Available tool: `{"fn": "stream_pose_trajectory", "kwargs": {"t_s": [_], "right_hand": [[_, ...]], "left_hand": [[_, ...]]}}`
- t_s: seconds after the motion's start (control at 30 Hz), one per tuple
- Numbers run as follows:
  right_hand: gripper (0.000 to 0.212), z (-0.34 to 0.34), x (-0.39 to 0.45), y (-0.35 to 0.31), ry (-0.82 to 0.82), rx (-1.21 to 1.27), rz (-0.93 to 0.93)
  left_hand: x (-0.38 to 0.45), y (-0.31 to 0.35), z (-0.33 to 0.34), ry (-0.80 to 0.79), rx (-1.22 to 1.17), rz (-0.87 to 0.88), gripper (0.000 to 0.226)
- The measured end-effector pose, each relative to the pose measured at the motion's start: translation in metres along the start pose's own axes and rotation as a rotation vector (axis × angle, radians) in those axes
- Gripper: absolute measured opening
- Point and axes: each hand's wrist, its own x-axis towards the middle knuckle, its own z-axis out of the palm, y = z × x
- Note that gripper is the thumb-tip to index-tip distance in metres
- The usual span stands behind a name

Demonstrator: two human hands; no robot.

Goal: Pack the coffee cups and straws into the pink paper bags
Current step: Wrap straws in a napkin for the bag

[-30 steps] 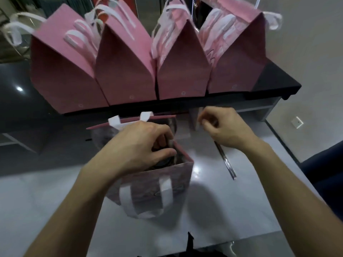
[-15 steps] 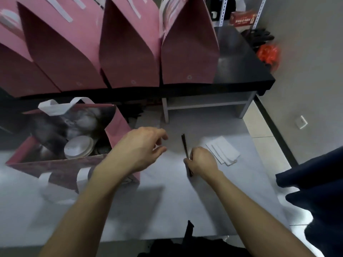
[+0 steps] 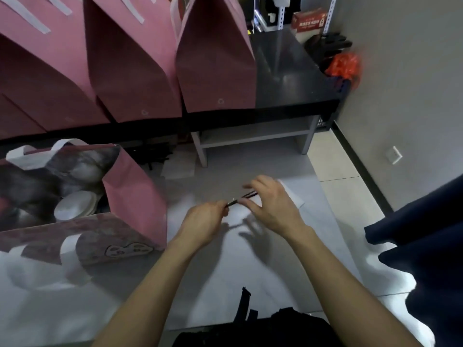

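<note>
An open pink paper bag (image 3: 135, 196) with white handles stands at the left on the pale table (image 3: 200, 271). Inside it I see the white lid of a coffee cup (image 3: 67, 209). To the bag's right, my left hand (image 3: 205, 221) pinches one end of a thin dark straw (image 3: 240, 198) above the table. My right hand (image 3: 270, 204) is at the straw's other end with its fingers spread and blurred; the straw runs between thumb and fingers.
Three closed pink bags (image 3: 215, 71) stand in a row on a black table (image 3: 288, 71) behind. White paper slips (image 3: 294, 196) lie under my right hand. Dark blue cloth (image 3: 426, 234) hangs at the right. An orange bag (image 3: 345, 65) sits by the wall.
My left hand left the bag and came right to take the straw's end. My right hand, which gripped the straw, lifted it off the table and spread its fingers.
</note>
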Motion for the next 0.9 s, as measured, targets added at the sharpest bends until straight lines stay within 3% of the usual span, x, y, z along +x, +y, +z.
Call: {"fn": "stream_pose_trajectory", "kwargs": {"t_s": [0.1, 0.17, 0.23, 0.33, 0.43, 0.7, 0.9], "right_hand": [[0.022, -0.01, -0.009, 0.033, 0.278, 0.024, 0.267], [0.026, -0.011, -0.017, 0.059, 0.166, -0.026, 0.514], [0.036, -0.004, -0.028, 0.076, -0.018, -0.069, 0.624], [0.036, 0.007, -0.039, 0.084, -0.105, -0.01, 0.65], [0.015, 0.007, -0.035, 0.085, -0.083, 0.069, 0.68], [0.011, -0.003, -0.032, 0.059, -0.03, 0.613, 0.631], [0.003, -0.002, -0.034, 0.051, -0.022, 0.814, 0.633]], "left_hand": [[0.007, -0.007, 0.007, 0.02, -0.363, -0.124, 0.022], [0.009, -0.004, 0.011, 0.064, -0.66, -0.196, 0.025], [0.012, 0.004, 0.015, 0.09, -0.861, -0.247, 0.022], [0.016, 0.017, 0.023, 0.085, -1.102, -0.311, 0.012], [0.021, 0.029, 0.025, 0.07, -1.228, -0.383, 0.009], [0.032, 0.057, 0.017, 0.03, -1.41, -0.4, 0.044], [0.035, 0.045, 0.017, 0.071, -1.592, -0.34, 0.035]]}}
